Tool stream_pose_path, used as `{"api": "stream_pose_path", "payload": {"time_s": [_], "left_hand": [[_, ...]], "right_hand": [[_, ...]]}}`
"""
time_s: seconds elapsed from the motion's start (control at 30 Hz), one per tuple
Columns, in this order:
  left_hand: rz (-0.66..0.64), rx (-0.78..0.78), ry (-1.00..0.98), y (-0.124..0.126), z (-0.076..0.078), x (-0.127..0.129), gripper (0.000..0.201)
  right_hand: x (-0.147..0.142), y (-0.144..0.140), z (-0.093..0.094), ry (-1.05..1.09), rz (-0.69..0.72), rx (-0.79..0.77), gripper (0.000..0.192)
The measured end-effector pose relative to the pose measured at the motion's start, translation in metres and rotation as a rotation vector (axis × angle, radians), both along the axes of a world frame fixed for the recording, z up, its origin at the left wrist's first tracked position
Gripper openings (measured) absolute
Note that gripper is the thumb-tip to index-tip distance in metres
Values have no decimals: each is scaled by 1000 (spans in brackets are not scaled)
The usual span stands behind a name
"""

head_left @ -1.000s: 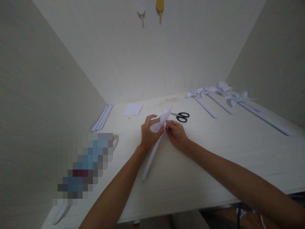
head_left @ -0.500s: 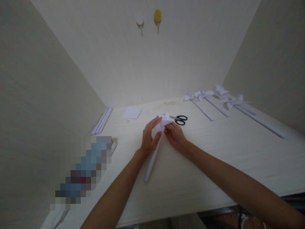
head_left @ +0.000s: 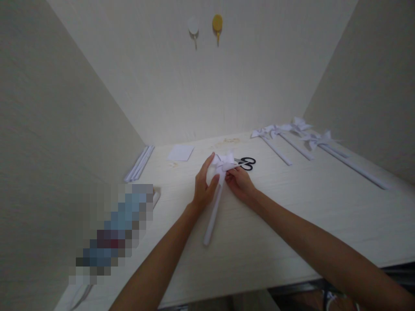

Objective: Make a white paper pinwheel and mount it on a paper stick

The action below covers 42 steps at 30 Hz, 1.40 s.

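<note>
A white paper pinwheel (head_left: 224, 161) on a rolled-paper stick (head_left: 212, 220) is between my hands, its stick slanting down toward me over the table. My left hand (head_left: 205, 183) curves around the pinwheel's left side, thumb and fingers at its edges. On the other side, my right hand (head_left: 240, 183) is closed, fingertips pinching the pinwheel's lower right part close to the stick. Just beyond that hand lie black-handled scissors (head_left: 248, 163), their blades partly hidden by the paper.
Several finished-looking paper pinwheels on sticks (head_left: 300, 149) lie at the right. Rolled paper sticks (head_left: 140, 164) and a square white sheet (head_left: 181, 152) are at the back left, above a blurred-out object (head_left: 119, 229). Two hooks, one yellow (head_left: 217, 23), are on the wall.
The pinwheel has turned so its folded blades face me more openly, and the stick's lower end has swung right. Both hands stay at the paper.
</note>
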<state>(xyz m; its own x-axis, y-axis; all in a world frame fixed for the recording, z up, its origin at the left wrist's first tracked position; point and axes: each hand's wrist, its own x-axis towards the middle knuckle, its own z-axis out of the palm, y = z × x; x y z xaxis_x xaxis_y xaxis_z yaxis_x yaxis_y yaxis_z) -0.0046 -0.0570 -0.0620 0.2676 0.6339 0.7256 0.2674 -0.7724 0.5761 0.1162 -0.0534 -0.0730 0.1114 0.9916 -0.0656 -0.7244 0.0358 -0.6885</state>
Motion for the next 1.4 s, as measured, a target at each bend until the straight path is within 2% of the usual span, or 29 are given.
{"api": "stream_pose_path", "payload": {"time_s": [0.1, 0.2, 0.27, 0.33, 0.4, 0.47, 0.57, 0.67, 0.77, 0.9, 1.1, 1.4], "left_hand": [[66, -144, -199, 2, 0, 3, 37], [70, -420, -315, 5, 0, 4, 22], [-60, -661, -256, 5, 0, 5, 20], [-255, -870, -142, 3, 1, 5, 22], [-422, -1002, -38, 0, 2, 5, 24], [-517, -1065, 18, -2, 3, 4, 24], [-520, -1099, -15, -3, 3, 4, 24], [-413, -1068, -142, 0, 2, 5, 24], [-278, -975, -295, 6, 0, 5, 25], [-135, -834, -456, 13, -1, 1, 25], [-83, -772, -559, 17, -1, -2, 31], [-69, -783, -570, 18, -1, -3, 37]], "right_hand": [[6, 4, -1, 17, -26, 11, 15], [14, 9, -1, 25, -49, 27, 16], [18, 11, 0, 23, -57, 40, 18], [21, 13, 0, 22, -65, 55, 18], [22, 14, 0, 19, -71, 68, 18], [23, 15, -1, 14, -72, 74, 18], [22, 13, -1, -2, -54, 67, 17], [21, 10, -1, -53, -6, 38, 13], [18, 6, -1, -186, 67, 36, 14], [11, 0, -2, -445, 132, 143, 18], [6, -7, -7, -819, 193, 335, 23], [7, -7, -8, -895, 176, 343, 21]]}}
